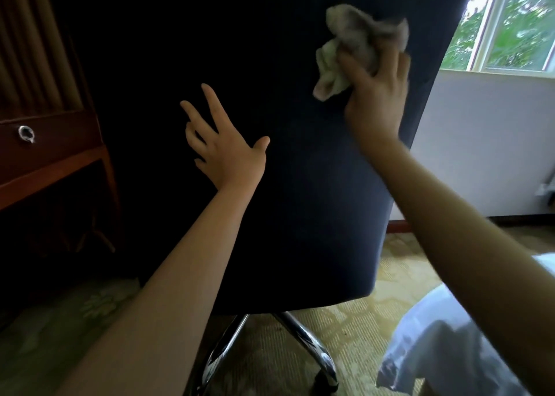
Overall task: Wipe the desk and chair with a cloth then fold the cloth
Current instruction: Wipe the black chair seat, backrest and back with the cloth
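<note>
The dark blue back of the chair [300,185] fills the middle of the view, standing on chrome legs [300,338]. My right hand [375,95] presses a crumpled pale grey cloth [357,41] against the upper right part of the chair back, fingers wrapped round the bunched fabric. My left hand [222,146] lies with fingers spread against the chair back lower and to the left, holding nothing. The wooden desk [51,167], with a drawer and a metal ring pull [26,133], stands at the left edge.
A window [510,23] with greenery outside is at the upper right above a pale wall [486,143]. A patterned yellow-green carpet [375,299] covers the floor. White bedding [444,353] lies at the lower right.
</note>
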Demonstrator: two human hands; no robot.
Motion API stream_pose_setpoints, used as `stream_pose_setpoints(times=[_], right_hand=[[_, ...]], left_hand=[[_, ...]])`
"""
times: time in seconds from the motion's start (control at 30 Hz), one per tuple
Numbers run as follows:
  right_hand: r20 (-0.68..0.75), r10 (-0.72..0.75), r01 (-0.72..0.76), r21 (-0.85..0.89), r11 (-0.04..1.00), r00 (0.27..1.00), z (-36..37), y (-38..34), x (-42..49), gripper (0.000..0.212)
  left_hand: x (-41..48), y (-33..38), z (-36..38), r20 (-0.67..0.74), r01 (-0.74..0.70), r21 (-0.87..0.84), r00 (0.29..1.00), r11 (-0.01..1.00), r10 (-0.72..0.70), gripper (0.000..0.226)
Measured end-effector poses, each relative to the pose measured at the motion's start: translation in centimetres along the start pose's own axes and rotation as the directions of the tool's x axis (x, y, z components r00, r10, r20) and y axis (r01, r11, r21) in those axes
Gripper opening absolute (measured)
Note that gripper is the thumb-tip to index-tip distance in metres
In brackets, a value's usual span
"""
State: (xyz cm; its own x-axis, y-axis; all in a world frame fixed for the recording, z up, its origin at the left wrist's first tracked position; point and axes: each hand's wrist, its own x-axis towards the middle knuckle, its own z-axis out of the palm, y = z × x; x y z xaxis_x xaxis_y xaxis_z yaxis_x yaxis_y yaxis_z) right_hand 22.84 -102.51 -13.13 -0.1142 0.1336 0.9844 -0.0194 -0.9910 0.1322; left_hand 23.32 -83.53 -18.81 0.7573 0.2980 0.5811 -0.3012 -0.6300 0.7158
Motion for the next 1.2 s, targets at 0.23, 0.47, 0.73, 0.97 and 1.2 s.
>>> stream_pose_setpoints(times=[0.23,0.47,0.73,0.97,1.2], right_hand=[[0.397,-0.228,0.136,0.245,0.960,0.889,-2.8,-5.0,-21.4,0.033],[0.570,-0.407,0.254,0.332,0.909,0.713,-7.2,-3.4,-31.5,0.031],[0.204,-0.242,0.240,0.034,0.970,0.949,-3.5,7.7,-11.6,0.027],[0.228,0.079,-0.107,0.111,0.988,0.970,-1.8,9.2,-1.1,0.049],[0.285,0.390,-0.455,0.215,0.864,0.876,-3.8,4.2,-21.7,0.045]], left_hand=[[-0.1,-0.2,0.0,0.019,-0.006,-0.017,1.000,1.000,0.006,0.108],[0.5,0.0,-1.5,0.011,0.019,-0.001,1.000,1.000,-0.019,0.101],[0.0,2.5,-0.9,-0.018,-0.073,-0.036,0.997,0.997,0.073,0.093],[-0.2,4.9,-0.1,-0.002,-0.069,-0.112,0.998,0.991,0.069,0.093],[-1.1,4.6,-0.3,0.048,-0.130,-0.080,0.990,0.988,0.134,0.100]])
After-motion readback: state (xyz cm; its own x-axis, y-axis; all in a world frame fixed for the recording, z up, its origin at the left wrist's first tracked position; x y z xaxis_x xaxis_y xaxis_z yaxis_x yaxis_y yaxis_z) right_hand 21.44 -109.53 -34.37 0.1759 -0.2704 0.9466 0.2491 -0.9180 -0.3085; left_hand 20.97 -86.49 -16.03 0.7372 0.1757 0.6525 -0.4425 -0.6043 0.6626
